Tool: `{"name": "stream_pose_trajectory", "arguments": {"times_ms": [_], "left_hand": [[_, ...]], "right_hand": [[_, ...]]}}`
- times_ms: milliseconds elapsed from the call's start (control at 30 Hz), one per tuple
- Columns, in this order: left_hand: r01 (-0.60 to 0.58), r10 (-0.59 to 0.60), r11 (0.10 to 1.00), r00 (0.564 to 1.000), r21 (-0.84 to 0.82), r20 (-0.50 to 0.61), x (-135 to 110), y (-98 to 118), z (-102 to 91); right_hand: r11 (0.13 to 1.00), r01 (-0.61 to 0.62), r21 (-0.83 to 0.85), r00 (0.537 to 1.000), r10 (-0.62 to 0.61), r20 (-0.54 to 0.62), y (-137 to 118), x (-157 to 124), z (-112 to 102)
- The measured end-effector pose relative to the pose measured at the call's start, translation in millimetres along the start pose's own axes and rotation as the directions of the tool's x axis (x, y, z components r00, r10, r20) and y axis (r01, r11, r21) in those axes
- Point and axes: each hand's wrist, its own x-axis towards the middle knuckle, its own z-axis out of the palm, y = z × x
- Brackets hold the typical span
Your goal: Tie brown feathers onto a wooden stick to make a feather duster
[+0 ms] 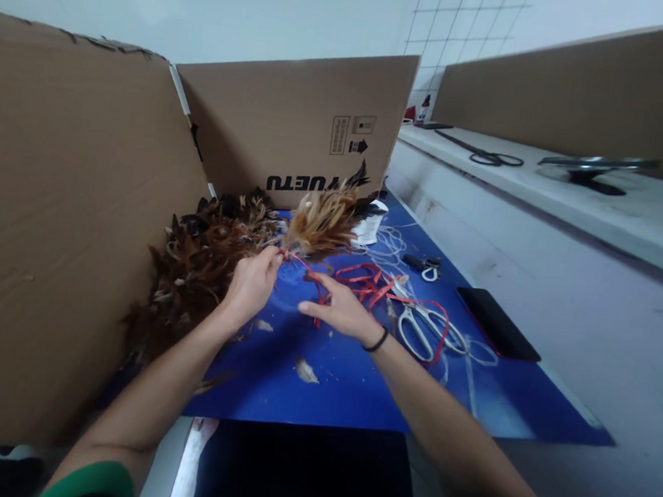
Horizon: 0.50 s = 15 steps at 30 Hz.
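Note:
My left hand [250,286] is closed in a pinch at the base of a bunch of tan and brown feathers [325,221], where red ribbon [372,282] is wound. From there a stretch of the ribbon runs straight to the fingertips of my right hand [342,308]. That hand's thumb stands apart, while the ribbon seems caught at its fingers and hangs below them. More ribbon lies in loose loops to the right, partly over white-handled scissors [417,331]. A large heap of dark brown feathers [214,245] lies left of my left hand.
Cardboard panels [285,119] wall the blue table [352,395] at the left and back. A black phone [497,323], clear cord [390,246], a white paper [370,225] and a small black-handled tool [422,265] lie at right. Black scissors [486,156] rest on the ledge.

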Motion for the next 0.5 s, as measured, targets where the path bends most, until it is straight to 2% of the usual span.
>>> {"name": "stream_pose_trajectory", "arguments": {"times_ms": [33,100,167,233,367,500], "left_hand": [[-0.006,0.006,1.000,1.000,0.003,0.004,-0.5,2.3,3.6],[-0.019,0.019,0.999,1.000,0.029,0.000,-1.8,4.7,9.7],[-0.025,0.026,0.997,1.000,0.068,-0.018,-3.3,4.3,14.1],[-0.026,0.028,0.996,0.999,0.085,-0.029,-4.2,2.1,17.0],[0.018,-0.018,1.000,0.999,-0.009,-0.027,-3.6,-3.4,20.3],[0.082,-0.087,0.966,0.996,-0.247,-0.010,-1.1,-4.4,24.0]], "right_hand": [[0.987,-0.012,0.162,1.000,0.015,-0.019,-5.7,4.7,6.4],[0.879,-0.094,0.467,0.993,0.117,-0.021,-16.0,9.7,17.3],[0.754,-0.182,0.631,0.973,0.232,0.004,-23.9,8.4,24.6],[0.726,-0.200,0.658,0.954,0.299,-0.040,-28.6,2.7,28.1],[0.793,-0.124,0.596,0.930,0.302,-0.208,-27.3,-9.0,29.2],[0.804,-0.145,0.576,0.933,0.306,-0.191,-16.5,-13.8,31.4]]}}
